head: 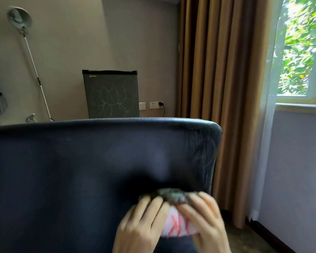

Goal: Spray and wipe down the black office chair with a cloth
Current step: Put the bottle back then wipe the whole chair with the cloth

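Ref = black office chair (44, 198). Only its backrest (117, 143) shows, filling the lower-left of view, top edge running L-R w/ a rounded corner at right.

Hands: both together, low on the backrest, right of its centre and near its right edge. Left hand (140, 221) and right hand (204, 220) sit side by side, fingers extended and laid over the cloth (173, 223), pressing it onto the backrest. No pinch or clamp that I can make out. Motion blur, so fine finger detail n/a. Cloth is bunched: white w/ red print between the hands, darker grey bit poking out past the fingertips on the upward side.

Key geometry: cloth sits on the backrest's lower-right patch. Most of the surface lies up and left of the hands; only a narrow strip lies to the right before the edge. Backrest's long axis in view is horizontal, so IMO next strokes want to run leftward along it, or up to the top edge. Left hand is nearer the big area, right hand nearer the scuffed-looking edge strip.

Stage: wipe phase, judging by cloth on surface. Wet vs dry: can't tell.

Behind the backrest: pale spray-head shape, prob the spray bottle (30, 117), just above the top edge at far left, well apart from both hands, left hand closer. Mini fridge (110, 94) above mid top edge; curtain (217, 88) right of the backrest.
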`<state>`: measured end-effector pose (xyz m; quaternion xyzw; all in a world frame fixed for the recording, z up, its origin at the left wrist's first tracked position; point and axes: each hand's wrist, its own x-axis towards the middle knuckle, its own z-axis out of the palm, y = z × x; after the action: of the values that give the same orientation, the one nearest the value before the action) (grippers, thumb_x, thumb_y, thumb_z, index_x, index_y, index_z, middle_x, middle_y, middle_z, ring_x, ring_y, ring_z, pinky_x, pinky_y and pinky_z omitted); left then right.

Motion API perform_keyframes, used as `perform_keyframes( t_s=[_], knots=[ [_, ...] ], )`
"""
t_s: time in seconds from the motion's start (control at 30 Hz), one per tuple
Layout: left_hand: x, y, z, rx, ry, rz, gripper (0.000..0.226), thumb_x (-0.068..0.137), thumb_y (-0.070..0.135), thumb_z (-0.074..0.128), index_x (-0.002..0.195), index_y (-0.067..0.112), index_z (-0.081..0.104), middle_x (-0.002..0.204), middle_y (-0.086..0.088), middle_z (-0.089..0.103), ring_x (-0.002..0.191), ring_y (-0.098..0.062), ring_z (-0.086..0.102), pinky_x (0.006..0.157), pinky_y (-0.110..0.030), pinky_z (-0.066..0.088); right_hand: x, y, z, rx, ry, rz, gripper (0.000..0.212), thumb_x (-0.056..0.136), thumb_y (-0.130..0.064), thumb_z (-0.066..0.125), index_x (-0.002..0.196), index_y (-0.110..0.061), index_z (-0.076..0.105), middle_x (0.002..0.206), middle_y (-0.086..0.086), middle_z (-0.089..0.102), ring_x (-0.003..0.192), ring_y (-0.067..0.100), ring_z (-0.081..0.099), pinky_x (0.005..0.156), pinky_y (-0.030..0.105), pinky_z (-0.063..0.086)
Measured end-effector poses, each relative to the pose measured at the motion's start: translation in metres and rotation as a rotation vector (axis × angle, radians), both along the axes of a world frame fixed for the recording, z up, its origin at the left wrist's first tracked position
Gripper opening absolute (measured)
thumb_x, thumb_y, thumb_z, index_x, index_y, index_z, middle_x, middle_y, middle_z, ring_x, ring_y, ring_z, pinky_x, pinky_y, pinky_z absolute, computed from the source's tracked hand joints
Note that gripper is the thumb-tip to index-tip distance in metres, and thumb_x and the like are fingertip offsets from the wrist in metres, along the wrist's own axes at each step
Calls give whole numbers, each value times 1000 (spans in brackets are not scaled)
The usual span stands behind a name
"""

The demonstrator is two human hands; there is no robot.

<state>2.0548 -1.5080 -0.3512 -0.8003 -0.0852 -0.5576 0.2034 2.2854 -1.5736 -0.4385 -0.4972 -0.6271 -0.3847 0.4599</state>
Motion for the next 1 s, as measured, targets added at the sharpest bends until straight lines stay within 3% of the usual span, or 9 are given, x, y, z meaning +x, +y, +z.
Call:
perform_keyframes(
  t_s=[0.07, 0.13, 0.3, 0.43, 0.6, 0.7, 0.77, 0.9, 1.0],
  knots=[
    [8, -19, 52, 25, -55, 15, 50, 100, 5, 26, 99, 19, 74, 104, 0, 70, 95, -22, 57, 74, -31, 48, -30, -13, 79, 0, -100, 17, 23, 93, -24, 57, 108, -10, 67, 124, 8, 56, 114, 32, 50, 107, 36, 34],
    [17, -35, 98, 52, -68, -3, 41, 98, 4, 32, 107, 14, 70, 111, -5, 67, 101, -25, 54, 81, -34, 44, -62, -62, 173, 197, -98, 25, 30, 86, -16, 64, 116, -11, 60, 126, 9, 53, 118, 31, 48, 103, 43, 38],
    [34, -37, 144, 94, -41, 49, 33, 84, 12, 48, 112, 10, 65, 115, -11, 64, 105, -28, 51, 88, -36, 39, -28, -43, 203, 146, -69, -58, 42, 80, -13, 73, 119, -13, 56, 127, 6, 51, 119, 29, 47, 102, 40, 42],
    [37, -23, 108, 149, -8, 69, 31, 93, 3, 44, 111, 12, 67, 115, -9, 65, 102, -29, 58, 88, -35, 43, -19, -37, 169, 62, -28, -59, 44, 80, -17, 73, 120, -17, 55, 129, 1, 49, 122, 26, 46, 102, 44, 43],
    [40, -4, 37, 113, 74, 76, 34, 95, 0, 39, 107, 15, 68, 111, -5, 68, 96, -26, 59, 74, -34, 54, -21, -27, 95, -43, 59, -63, 30, 94, -38, 52, 121, -23, 54, 130, -4, 47, 123, 22, 44, 99, 44, 43],
    [42, 1, -7, 93, 121, 68, 38, 97, 1, 36, 103, 16, 70, 107, -3, 69, 96, -24, 55, 71, -33, 55, -24, -20, 41, -110, 166, -35, 35, 88, -37, 60, 121, -32, 53, 134, -16, 44, 125, 16, 43, 99, 42, 46],
    [45, 3, -32, 101, 114, 63, 35, 95, -1, 40, 101, 17, 69, 101, -2, 71, 94, -23, 56, 69, -32, 56, -22, -17, 8, -122, 163, -67, 38, 85, -37, 64, 121, -32, 53, 132, -13, 46, 124, 14, 44, 100, 37, 45],
    [46, 8, -75, 132, 134, 63, 36, 92, -1, 44, 90, 21, 73, 93, 1, 72, 90, -21, 57, 64, -28, 57, -25, -21, -42, -177, 161, -48, 26, 94, -32, 53, 120, -33, 53, 128, -9, 49, 121, 13, 44, 97, 33, 45],
    [43, 10, -92, 164, 189, 54, 30, 92, 0, 41, 94, 19, 64, 89, 3, 72, 88, -20, 55, 59, -24, 55, -24, -25, -61, -269, 142, -61, 23, 98, -33, 45, 118, -32, 55, 128, -11, 47, 115, 14, 47, 93, 33, 46]
  ],
)
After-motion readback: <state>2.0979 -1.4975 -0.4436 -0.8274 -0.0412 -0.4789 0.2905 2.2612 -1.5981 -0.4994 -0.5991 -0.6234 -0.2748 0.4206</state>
